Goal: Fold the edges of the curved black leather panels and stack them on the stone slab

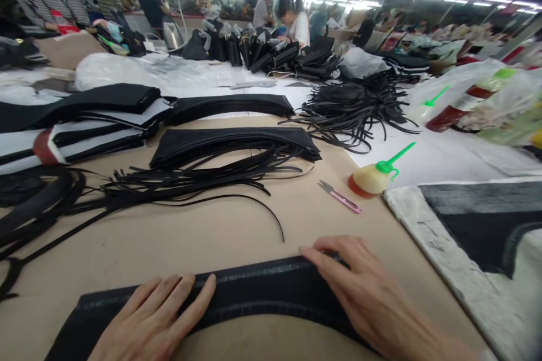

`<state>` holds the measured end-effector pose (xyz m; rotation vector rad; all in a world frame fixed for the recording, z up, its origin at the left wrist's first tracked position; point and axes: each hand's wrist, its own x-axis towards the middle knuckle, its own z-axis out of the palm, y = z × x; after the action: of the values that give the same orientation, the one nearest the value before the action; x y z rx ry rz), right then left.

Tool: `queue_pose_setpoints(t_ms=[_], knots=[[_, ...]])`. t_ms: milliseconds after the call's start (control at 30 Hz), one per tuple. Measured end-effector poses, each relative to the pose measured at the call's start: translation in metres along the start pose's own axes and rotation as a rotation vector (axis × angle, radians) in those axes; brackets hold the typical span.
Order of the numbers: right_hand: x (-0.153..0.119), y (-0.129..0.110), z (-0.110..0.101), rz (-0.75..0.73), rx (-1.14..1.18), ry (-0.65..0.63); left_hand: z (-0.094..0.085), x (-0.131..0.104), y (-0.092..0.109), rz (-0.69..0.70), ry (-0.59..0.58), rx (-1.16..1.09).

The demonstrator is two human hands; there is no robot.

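Lower left, we see left hand [156, 313], fingers slightly apart on black panel [260, 287]; lower right, right hand [359, 285], pinch unclear. Uneven pressure could skew black panel.

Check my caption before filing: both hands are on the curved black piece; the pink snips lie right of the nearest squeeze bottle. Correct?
Not quite: the head view shows the pink snips left of the nearest squeeze bottle. The left hand and right hand are on the curved black piece.

The head camera looks forward and down at the nearby hands [150, 316].
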<state>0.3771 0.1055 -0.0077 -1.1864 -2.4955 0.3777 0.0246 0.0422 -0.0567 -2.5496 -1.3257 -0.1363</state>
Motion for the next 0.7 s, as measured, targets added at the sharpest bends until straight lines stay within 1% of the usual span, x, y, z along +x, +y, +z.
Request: queue_pose_setpoints(t_ms=[33, 67, 133, 200, 267, 367, 600, 667, 700], knots=[[0.006, -0.011, 0.005, -0.076, -0.002, -0.046, -0.004, 0.003, 0.002, -0.012, -0.007, 0.017], [0.011, -0.019, 0.01, -0.12, 0.0, -0.088, -0.007, 0.006, 0.004, -0.016, -0.013, 0.026], [0.019, -0.029, 0.019, -0.144, 0.014, -0.154, -0.011, 0.009, 0.006, -0.003, -0.013, 0.031], [0.019, -0.03, 0.026, -0.129, 0.014, -0.158, -0.014, 0.01, 0.006, 0.018, -0.011, 0.036], [0.013, -0.023, 0.028, -0.104, 0.008, -0.108, -0.014, 0.01, 0.005, 0.023, -0.014, 0.039], [-0.002, -0.008, 0.024, -0.092, -0.025, -0.024, -0.015, 0.009, 0.005, 0.004, -0.022, 0.037], [-0.045, 0.036, 0.004, -0.058, -0.252, 0.002, -0.011, 0.006, 0.007, -0.012, -0.022, 0.032], [-0.051, 0.04, 0.002, -0.021, -0.282, 0.053, -0.01, 0.005, 0.008, -0.017, -0.017, 0.031], [-0.05, 0.038, 0.003, -0.001, -0.29, 0.088, -0.01, 0.005, 0.008, -0.028, -0.015, 0.03]])
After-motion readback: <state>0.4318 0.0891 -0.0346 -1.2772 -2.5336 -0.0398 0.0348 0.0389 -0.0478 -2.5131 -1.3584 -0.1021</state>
